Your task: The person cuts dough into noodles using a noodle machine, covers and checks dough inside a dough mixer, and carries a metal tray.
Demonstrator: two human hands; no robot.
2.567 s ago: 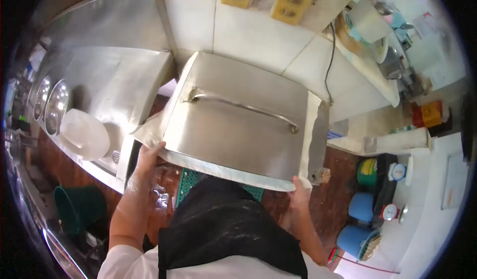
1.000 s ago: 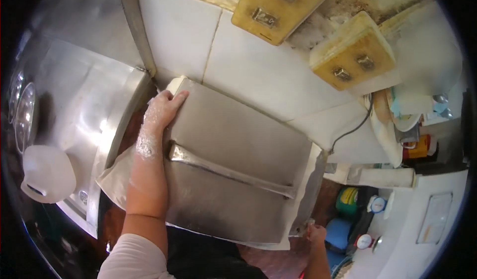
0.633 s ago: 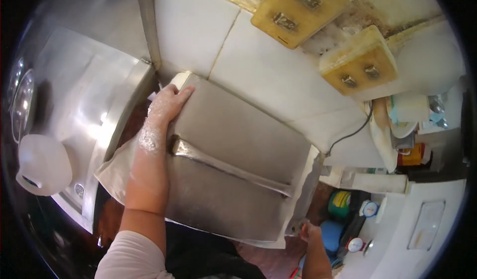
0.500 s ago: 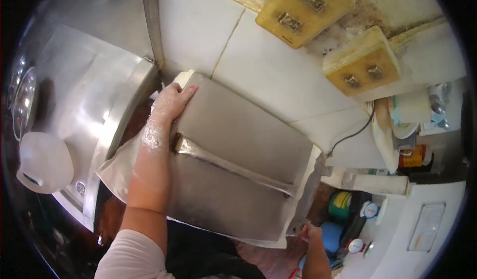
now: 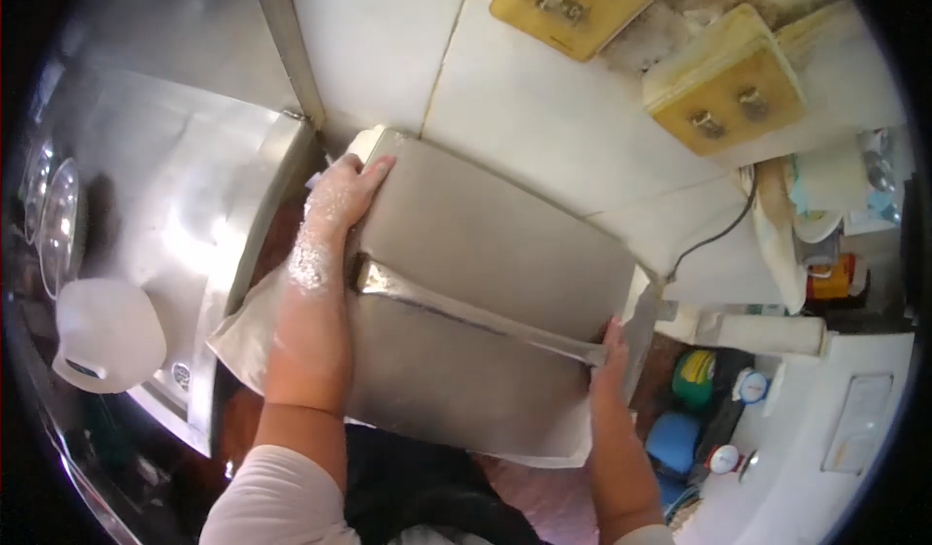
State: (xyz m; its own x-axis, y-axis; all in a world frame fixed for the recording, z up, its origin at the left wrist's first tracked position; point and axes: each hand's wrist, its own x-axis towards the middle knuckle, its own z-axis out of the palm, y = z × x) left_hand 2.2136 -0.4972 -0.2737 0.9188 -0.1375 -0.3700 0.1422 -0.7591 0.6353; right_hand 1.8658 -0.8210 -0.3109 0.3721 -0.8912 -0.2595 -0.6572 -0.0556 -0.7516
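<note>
Beside the right edge of the steel tabletop (image 5: 160, 181), the metal lid (image 5: 495, 230) lies over a white cloth (image 5: 240, 344). Left hand (image 5: 340, 194): thumb spread onto the lid's far left corner, fingers at the left edge. Right hand (image 5: 610, 359): at the right edge, beside the handle (image 5: 485, 320). Pinching cannot be confirmed for these 2 hands. Status, by judgement: lid placed; cloth protrudes loose at the left edge; full seating unverified.
</note>
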